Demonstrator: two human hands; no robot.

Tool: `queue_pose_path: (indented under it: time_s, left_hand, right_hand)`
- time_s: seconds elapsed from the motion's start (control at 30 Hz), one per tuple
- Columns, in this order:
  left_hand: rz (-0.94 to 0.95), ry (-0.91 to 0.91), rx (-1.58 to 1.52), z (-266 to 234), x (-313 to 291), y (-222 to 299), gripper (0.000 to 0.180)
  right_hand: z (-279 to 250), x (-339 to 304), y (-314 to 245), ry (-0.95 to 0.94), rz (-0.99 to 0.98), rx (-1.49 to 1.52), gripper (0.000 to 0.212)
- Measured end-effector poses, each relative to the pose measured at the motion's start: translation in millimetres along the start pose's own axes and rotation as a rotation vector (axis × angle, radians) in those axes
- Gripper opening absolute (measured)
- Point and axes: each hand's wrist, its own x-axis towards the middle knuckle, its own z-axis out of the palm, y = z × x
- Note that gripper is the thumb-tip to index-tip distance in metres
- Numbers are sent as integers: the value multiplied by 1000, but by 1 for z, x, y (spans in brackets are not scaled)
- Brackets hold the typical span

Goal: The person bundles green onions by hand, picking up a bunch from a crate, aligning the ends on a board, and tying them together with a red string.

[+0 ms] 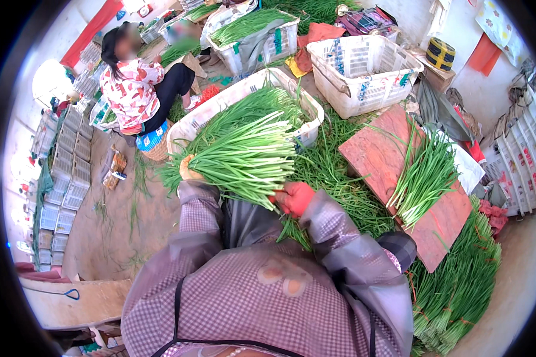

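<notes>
left hand (190, 169) holding bunch of green stalks (241, 159) at near side of white crate (309, 132); right hand (296, 199) curled by pale stem ends (284, 162), can't tell if gripping. probably best: light hold, ends evened, stalks untwisted.

No wording was clear enough for you to read; you had only small or blurred marks. From mid-view, between one and two o'clock, blue print (363, 91) stood on the walls of a white crate (351, 108). At twelve o'clock, a green mark (278, 39) stood on another white crate (289, 43). At three o'clock, red marks (526, 158) ran across stacked pale crates (506, 172).
</notes>
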Motion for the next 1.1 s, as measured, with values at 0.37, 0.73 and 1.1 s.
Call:
queue_pose_path:
  time_s: [0.37, 0.73, 1.1]
  left_hand:
    - [-127, -397, -212, 13, -1, 18, 13]
    - [-69, -849, -568, 22, 12, 40, 23]
    - [-148, -920, -721, 57, -27, 45, 23]
  right_hand:
    - [-23, 30, 11, 382, -284, 683, 34]
    - [-64, 1, 93, 324, -78, 107, 33]
    - [-8, 8, 18, 140, -59, 631, 25]
